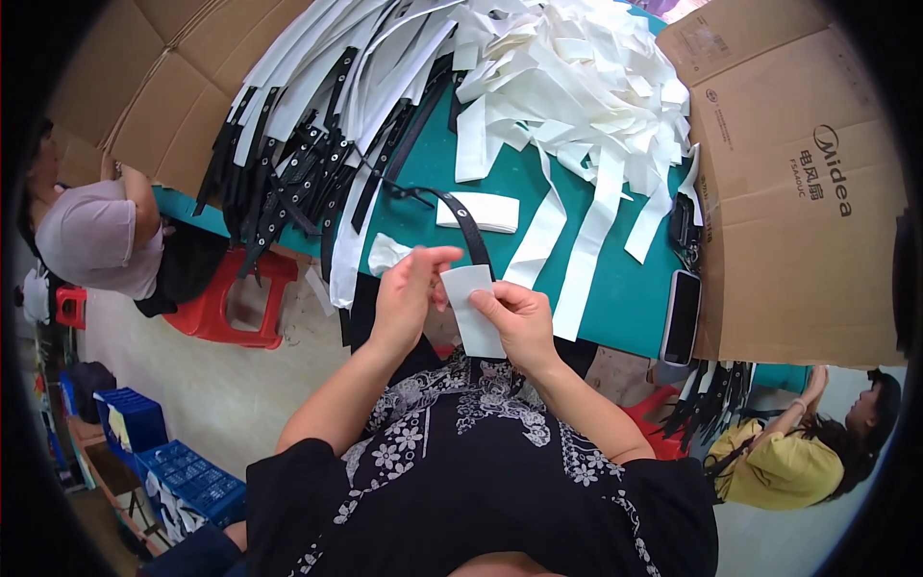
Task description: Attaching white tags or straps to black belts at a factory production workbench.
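My right hand [520, 322] pinches a white strip of paper or cloth [471, 327] at its upper right edge, thumb on top. A black strap with metal eyelets [463, 221] runs down from the table behind the white strip; its lower end is hidden there. Beside the strip's left edge is my left hand [409, 296], its fingers apart and the index finger stretched to the right, holding nothing that I can see. Just beyond lie a folded white piece [481, 212] and a crumpled white scrap [388, 254] on the green table [620, 303].
Black eyelet straps with white strips [308, 159] pile up at the left, loose white strips [577, 87] at the back. Cardboard stands left and right [769, 260]. A phone [682, 317] lies at the right edge. People sit on both sides, a red stool [236, 303] at left.
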Demonstrator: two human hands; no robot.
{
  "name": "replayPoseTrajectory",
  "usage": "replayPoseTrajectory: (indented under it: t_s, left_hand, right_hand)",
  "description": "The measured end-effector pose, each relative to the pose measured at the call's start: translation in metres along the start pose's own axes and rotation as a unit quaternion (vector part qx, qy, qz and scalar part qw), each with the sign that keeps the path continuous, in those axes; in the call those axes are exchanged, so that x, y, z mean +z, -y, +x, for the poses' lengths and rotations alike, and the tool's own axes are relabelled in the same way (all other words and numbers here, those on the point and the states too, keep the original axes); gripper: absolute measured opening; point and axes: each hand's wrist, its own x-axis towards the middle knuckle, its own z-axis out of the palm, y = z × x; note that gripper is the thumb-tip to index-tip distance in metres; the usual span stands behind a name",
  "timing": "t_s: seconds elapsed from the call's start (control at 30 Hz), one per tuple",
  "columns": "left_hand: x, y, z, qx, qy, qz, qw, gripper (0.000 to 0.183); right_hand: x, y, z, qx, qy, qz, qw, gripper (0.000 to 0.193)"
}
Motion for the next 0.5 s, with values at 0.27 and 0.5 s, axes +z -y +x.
replayPoseTrajectory:
  t_s: [0.27, 0.5]
  left_hand:
    - [-0.002, -0.001, -0.026, 0.010, -0.003, 0.055, 0.998, 0.009]
    - [-0.016, 0.001, -0.033, -0.004, 0.007, 0.136, 0.991, 0.008]
  right_hand:
    - [-0.017, -0.014, 0.008, -0.024, 0.062, 0.028, 0.997, 0.025]
    - [-0.015, 0.005, 0.024, 0.197, 0.108, 0.225, 0.948, 0.025]
